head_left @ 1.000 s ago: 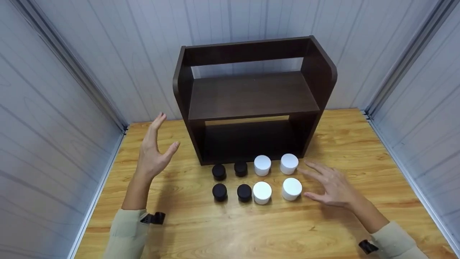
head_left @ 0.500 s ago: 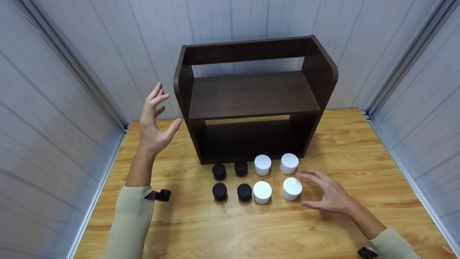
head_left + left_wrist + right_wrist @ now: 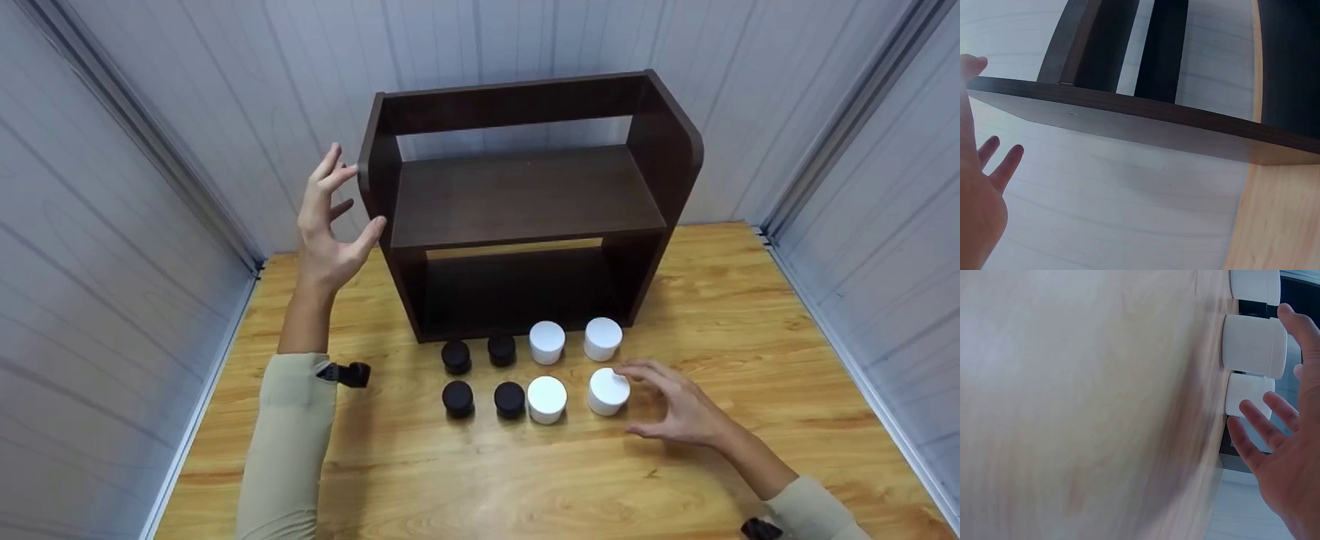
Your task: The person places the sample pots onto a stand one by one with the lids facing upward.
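My left hand point(image 3: 326, 225) is raised beside the left side panel of a dark brown two-tier shelf point(image 3: 525, 195), fingers spread and holding nothing. In the left wrist view, the fingers point(image 3: 1008, 169) lie near the panel's edge; whether they touch it I cannot tell. Low over the table, my right hand point(image 3: 679, 405) has its thumb and fingers parted at the right side of the front right white jar point(image 3: 606, 397). One fingertip overlaps that jar's lid in the head view. The right wrist view shows the hand point(image 3: 1292, 455) around the white jar point(image 3: 1252, 346), not gripping it.
Two white jars point(image 3: 547, 343) stand at the shelf's front edge, and another white jar point(image 3: 547, 399) stands in the front row. Several small black jars point(image 3: 457, 399) stand to their left. Light panelled walls point(image 3: 112, 285) enclose the wooden table point(image 3: 480, 480).
My left hand has risen and moved forward and slightly right, closer to the shelf's side. My right hand has shifted slightly left and toward me, from beside the back jar to the front right one.
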Available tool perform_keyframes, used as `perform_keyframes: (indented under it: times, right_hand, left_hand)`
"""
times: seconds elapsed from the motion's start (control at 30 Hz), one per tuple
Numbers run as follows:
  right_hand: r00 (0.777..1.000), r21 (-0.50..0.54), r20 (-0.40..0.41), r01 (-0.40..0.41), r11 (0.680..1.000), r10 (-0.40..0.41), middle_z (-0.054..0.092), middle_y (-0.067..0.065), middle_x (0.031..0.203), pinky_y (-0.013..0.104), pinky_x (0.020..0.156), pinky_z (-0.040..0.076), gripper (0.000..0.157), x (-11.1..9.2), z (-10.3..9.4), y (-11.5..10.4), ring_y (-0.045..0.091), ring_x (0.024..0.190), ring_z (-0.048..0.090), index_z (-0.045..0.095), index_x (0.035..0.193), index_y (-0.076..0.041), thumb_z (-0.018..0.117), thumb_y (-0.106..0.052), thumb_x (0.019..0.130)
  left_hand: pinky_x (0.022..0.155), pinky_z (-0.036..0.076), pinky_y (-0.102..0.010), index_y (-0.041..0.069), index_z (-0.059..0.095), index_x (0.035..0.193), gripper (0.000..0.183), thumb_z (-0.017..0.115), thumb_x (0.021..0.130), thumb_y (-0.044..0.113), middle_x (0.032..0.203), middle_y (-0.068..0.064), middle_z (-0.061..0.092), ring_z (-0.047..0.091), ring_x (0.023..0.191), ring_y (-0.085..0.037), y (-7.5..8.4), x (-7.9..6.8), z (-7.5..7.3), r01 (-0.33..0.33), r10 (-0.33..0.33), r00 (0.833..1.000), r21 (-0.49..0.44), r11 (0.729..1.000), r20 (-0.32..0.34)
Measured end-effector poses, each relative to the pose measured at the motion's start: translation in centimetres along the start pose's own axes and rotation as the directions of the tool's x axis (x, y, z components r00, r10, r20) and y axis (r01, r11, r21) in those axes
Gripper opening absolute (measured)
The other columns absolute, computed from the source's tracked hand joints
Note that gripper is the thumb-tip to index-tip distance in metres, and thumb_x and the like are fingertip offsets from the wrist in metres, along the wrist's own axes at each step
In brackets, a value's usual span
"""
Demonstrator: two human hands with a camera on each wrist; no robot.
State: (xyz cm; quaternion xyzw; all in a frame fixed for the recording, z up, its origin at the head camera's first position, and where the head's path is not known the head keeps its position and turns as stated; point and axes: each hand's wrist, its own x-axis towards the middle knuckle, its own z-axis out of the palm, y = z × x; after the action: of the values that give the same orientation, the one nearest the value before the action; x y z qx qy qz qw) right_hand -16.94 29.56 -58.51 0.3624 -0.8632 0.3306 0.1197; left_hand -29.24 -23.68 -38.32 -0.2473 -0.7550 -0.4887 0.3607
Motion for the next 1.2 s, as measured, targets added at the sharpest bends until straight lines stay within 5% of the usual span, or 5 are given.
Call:
perform_keyframes:
  times: [0.1, 0.37, 0.67, 1.03, 1.2]
  right_hand:
    - [1.0, 0.034, 0.004, -0.011, 0.999, 0.011, 0.075, 0.009, 0.143, 0.036, 0.098, 0.066, 0.088, 0.0, 0.3, -0.1, 0.018, 0.12, 0.074, 0.071, 0.148, -0.014, 0.106, -0.017, 0.067]
    - [0.999, 0.087, 0.014, -0.042, 0.995, 0.041, 0.075, 0.013, 0.138, 0.035, 0.083, 0.065, 0.083, -0.1, 1.4, -0.4, 0.007, 0.118, 0.07, 0.072, 0.145, -0.012, 0.106, -0.013, 0.069]
    - [0.993, 0.096, -0.018, -0.112, 0.989, 0.114, 0.079, 0.011, 0.134, 0.004, 0.112, 0.044, 0.068, 0.0, 2.4, -0.8, 0.012, 0.128, 0.073, 0.074, 0.135, -0.013, 0.105, -0.011, 0.074]
    - [0.987, 0.088, -0.017, -0.158, 0.983, 0.16, 0.08, 0.005, 0.124, 0.025, 0.094, 0.063, 0.054, 0.2, 2.7, -1.1, 0.008, 0.117, 0.073, 0.071, 0.124, -0.015, 0.099, -0.003, 0.08]
    - [0.983, 0.07, -0.005, -0.182, 0.981, 0.182, 0.081, 0.006, 0.125, 0.029, 0.094, 0.065, 0.052, 0.2, 2.8, -1.1, 0.013, 0.118, 0.075, 0.071, 0.124, -0.016, 0.1, -0.009, 0.082]
  left_hand:
    - [0.105, 0.064, -0.065, 0.005, 0.063, 0.15, 0.064, 0.084, 0.091, 0.013, 0.18, -0.018, 0.043, 0.046, 0.168, -0.03, -0.4, 0.2, 0.3, -0.002, 0.002, 1.0, 0.005, 1.0, -0.002]
    - [0.085, 0.063, -0.013, 0.002, 0.063, 0.15, 0.063, 0.08, 0.09, 0.002, 0.177, -0.021, 0.048, 0.054, 0.161, -0.033, -0.6, 0.8, 0.9, -0.068, 0.068, 0.997, -0.012, 0.998, 0.02]
    - [0.08, 0.061, -0.009, 0.001, 0.063, 0.151, 0.06, 0.077, 0.093, -0.005, 0.177, -0.025, 0.046, 0.052, 0.163, -0.033, -0.6, 0.9, 1.3, -0.112, 0.112, 0.993, -0.002, 0.994, 0.029]
    - [0.088, 0.059, -0.009, 0.002, 0.066, 0.146, 0.055, 0.077, 0.092, 0.001, 0.171, -0.022, 0.055, 0.056, 0.16, -0.035, -0.8, 1.0, 1.7, -0.169, 0.169, 0.986, 0.017, 0.985, 0.01]
    - [0.117, 0.055, -0.021, -0.001, 0.065, 0.144, 0.054, 0.076, 0.091, -0.003, 0.169, -0.025, 0.056, 0.06, 0.155, -0.039, -0.8, 1.2, 1.8, -0.192, 0.192, 0.981, 0.001, 0.981, 0.01]
